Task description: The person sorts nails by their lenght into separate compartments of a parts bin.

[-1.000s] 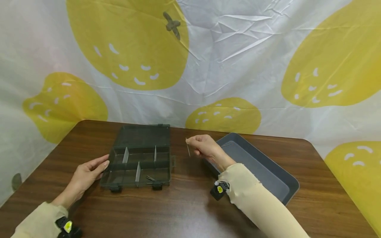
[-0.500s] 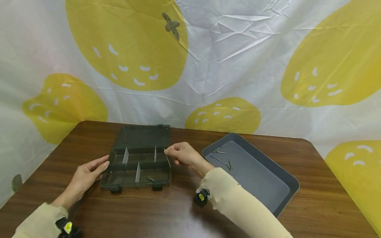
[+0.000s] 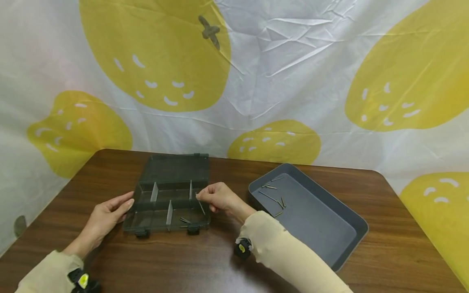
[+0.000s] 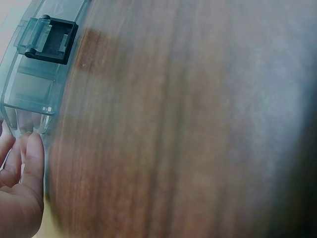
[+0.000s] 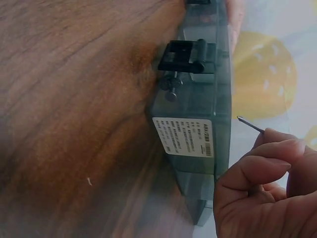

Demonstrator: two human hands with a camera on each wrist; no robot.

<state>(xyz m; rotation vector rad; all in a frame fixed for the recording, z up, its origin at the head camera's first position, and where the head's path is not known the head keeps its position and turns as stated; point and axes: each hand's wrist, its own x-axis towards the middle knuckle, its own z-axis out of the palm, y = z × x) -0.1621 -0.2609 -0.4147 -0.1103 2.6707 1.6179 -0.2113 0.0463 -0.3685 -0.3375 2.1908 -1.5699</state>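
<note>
In the head view my right hand [image 3: 220,199] pinches a thin nail [image 3: 202,207] between thumb and fingertips. It hangs tilted over the front right compartment of a smoky clear organizer box [image 3: 170,203]; the right wrist view shows its pointed end [image 5: 250,124]. Several nails [image 3: 185,220] lie in that same compartment. My left hand [image 3: 106,215] holds the box at its left side, thumb and fingertips right at the rim. The left wrist view catches those fingers [image 4: 33,158] at the box's corner, partly seen through the plastic.
The box's lid [image 3: 178,168] is folded back toward the wall cloth [image 3: 256,81]. To the right stands a dark grey tray [image 3: 318,228] with several nails [image 3: 270,198] at its far left end. Black latches [image 3: 193,230] jut from the box's front edge.
My right hand has moved left from beside the tray to over the box, carrying the nail, and has come a little nearer. More nails in the tray now show. The left hand stays put.
</note>
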